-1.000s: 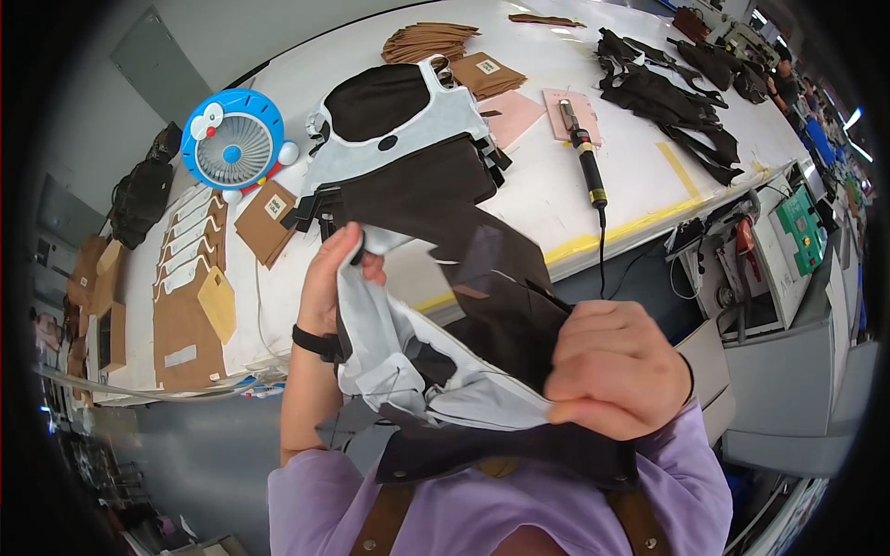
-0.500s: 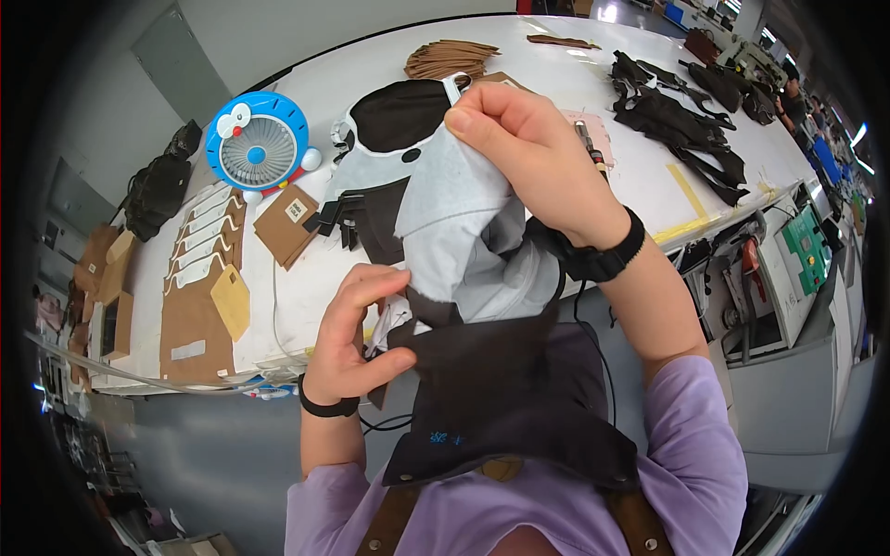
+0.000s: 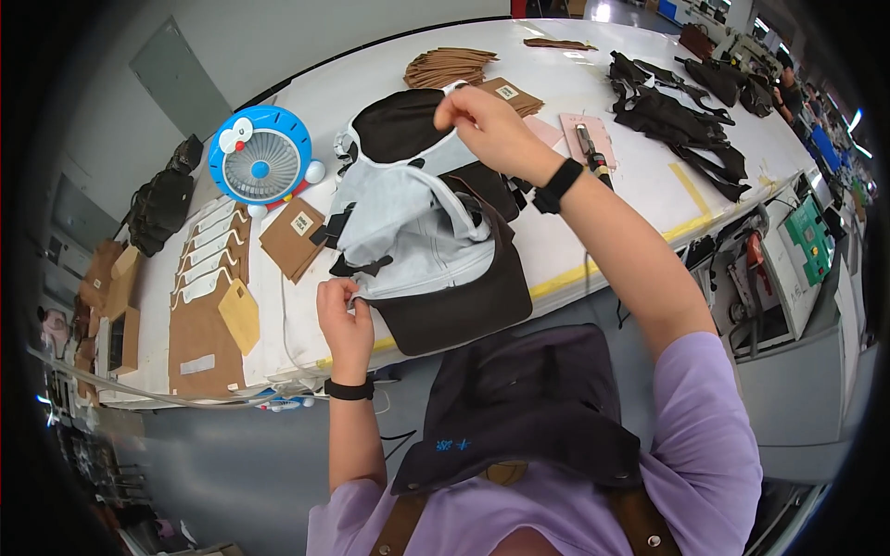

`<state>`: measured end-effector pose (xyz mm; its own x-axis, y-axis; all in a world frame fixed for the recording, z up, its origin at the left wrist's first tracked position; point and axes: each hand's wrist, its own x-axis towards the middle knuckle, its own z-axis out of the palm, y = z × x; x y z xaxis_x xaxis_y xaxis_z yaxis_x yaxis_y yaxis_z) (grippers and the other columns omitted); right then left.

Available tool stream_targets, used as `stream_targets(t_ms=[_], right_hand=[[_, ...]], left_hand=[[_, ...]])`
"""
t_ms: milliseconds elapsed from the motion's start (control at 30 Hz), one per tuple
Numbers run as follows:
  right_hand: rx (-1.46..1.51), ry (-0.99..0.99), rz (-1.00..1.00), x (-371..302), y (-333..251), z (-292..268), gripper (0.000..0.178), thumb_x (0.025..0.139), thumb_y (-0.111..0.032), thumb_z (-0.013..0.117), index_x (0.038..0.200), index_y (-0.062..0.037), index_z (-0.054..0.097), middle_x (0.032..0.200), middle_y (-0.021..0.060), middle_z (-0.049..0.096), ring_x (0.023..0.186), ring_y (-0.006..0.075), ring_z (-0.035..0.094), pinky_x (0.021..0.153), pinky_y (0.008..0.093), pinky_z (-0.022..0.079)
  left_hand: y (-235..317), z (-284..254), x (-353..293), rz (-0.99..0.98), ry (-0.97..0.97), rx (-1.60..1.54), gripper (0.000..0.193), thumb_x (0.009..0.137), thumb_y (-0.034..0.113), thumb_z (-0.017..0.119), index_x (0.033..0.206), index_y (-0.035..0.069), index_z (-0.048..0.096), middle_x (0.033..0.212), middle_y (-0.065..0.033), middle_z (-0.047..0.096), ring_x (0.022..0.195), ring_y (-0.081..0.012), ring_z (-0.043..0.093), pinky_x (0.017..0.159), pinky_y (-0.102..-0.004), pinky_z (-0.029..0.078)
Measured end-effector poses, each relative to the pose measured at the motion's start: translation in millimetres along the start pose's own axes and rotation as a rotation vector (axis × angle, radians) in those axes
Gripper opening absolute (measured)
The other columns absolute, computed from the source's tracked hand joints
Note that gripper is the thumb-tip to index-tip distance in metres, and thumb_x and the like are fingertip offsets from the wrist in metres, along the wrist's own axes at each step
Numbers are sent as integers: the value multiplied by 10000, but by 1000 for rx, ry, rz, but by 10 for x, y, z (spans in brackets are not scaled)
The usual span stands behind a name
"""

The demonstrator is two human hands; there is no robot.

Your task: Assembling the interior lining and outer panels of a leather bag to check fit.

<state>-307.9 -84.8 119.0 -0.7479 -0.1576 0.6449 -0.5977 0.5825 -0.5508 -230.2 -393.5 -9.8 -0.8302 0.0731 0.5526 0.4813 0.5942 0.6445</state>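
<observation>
A dark brown bag (image 3: 454, 323) lies at the near edge of the white table, partly inside out, with its pale grey lining (image 3: 394, 208) showing. My left hand (image 3: 347, 326) is closed, its thumb and fingers pinching the bag's near left corner. At the far side my right hand (image 3: 496, 130) is bent over the rim by the dark oval opening (image 3: 397, 125), fingertips pinched at the pale edge. Its palm hides part of that rim. Black straps and buckles (image 3: 357, 269) hang about the bag's left side.
Left of the bag stand a blue cartoon fan (image 3: 260, 170) and brown panels (image 3: 293, 239). Brown pieces with white strips (image 3: 206, 338) lie farther left. A brown stack (image 3: 450, 67) sits at the back. Tools (image 3: 591, 148) rest on a pink sheet; black bag parts (image 3: 672, 120) lie right.
The bag has moved away from my body onto the table, its dark flap now lying over the near edge. Both hands have moved away from me, and the left has closed on the corner.
</observation>
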Motion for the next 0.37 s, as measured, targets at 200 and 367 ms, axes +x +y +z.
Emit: stream_targets(t_ms=[200,367], right_hand=[[-200,-885,-200,-527,-277,-332,301,725,75,551,859,-131,725,979,30,653,996,237,559,863,345,466],[-658,-682,-530,-1104,-98,-49,327,717,-77,657,1021,-188,705,1213,82,566,1197,282,470,1056,416,366]], left_hand=[[-140,26,4,0,-43,18,256,720,-120,514,943,4,497,878,-131,485,820,-304,511,753,-376,441],[-206,82,-2,5,-79,62,292,738,-109,500,1012,-10,491,930,-155,488,878,-317,519,776,-394,440]])
